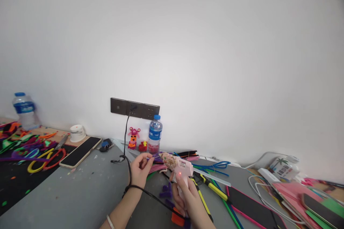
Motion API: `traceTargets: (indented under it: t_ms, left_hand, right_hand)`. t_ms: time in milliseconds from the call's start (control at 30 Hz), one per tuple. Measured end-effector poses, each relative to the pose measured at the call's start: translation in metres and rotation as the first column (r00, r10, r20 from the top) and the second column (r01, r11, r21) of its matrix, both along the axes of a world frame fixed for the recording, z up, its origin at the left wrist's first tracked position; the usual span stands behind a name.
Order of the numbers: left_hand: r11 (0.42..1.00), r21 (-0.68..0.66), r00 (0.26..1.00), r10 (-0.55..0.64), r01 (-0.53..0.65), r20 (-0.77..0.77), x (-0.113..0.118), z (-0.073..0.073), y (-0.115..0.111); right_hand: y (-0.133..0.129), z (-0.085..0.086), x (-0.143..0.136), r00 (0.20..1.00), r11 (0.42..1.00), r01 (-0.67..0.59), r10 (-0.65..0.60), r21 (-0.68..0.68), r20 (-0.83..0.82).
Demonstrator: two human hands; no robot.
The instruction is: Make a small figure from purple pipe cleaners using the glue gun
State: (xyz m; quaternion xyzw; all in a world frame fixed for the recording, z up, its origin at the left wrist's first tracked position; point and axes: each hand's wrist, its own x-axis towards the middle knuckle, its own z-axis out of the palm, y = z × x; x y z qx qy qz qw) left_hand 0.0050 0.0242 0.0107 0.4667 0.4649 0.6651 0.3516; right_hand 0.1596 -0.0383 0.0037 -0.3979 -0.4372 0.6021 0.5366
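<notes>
My right hand [185,193] is wrapped around the handle of a pale pink hot glue gun [185,166], which has a small red light lit. A translucent glue stick [212,176] sticks out of its back, and its crusted nozzle [168,160] points left. Just left of the nozzle, my left hand [141,168] has thumb and fingers pinched together; whatever they hold is too small to make out. Behind the fingertips lie purple pipe cleaners [154,158]. A black power cord [127,164] runs from the wall socket across my left wrist toward the gun's handle.
A water bottle [155,134] and a pink-orange pipe-cleaner figure [133,139] stand by the wall. A phone [80,152], scissors [48,159] and a white tub [77,133] are at left. Yellow-handled cutters [215,189], another phone [251,207] and white cables [258,193] lie at right.
</notes>
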Motion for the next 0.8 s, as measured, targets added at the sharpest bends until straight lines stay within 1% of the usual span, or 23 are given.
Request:
traceTargets:
  t_ms: [200,500,633,800]
  left_hand:
    - [1.0,-0.001,1.0,-0.014,0.014,0.002,0.0011,0.0027,-0.0021]
    - [1.0,-0.001,1.0,0.002,-0.002,0.022,-0.0017,-0.0002,-0.0006]
    - [1.0,-0.01,0.999,-0.001,0.001,0.046,-0.002,0.0014,-0.0011]
    - [0.999,-0.04,0.996,-0.022,0.026,0.089,0.0013,0.0047,-0.0022]
  right_hand:
    - [-0.0012,0.0018,-0.0012,1.0,1.0,0.021,-0.021,-0.007,0.006]
    - [0.0013,0.0002,0.0033,0.999,0.999,0.04,-0.039,-0.001,0.032]
    - [0.0034,0.0008,0.005,0.997,0.998,0.065,-0.066,0.014,0.034]
    - [0.0048,0.0015,0.0062,0.992,0.996,0.081,-0.084,0.037,0.093]
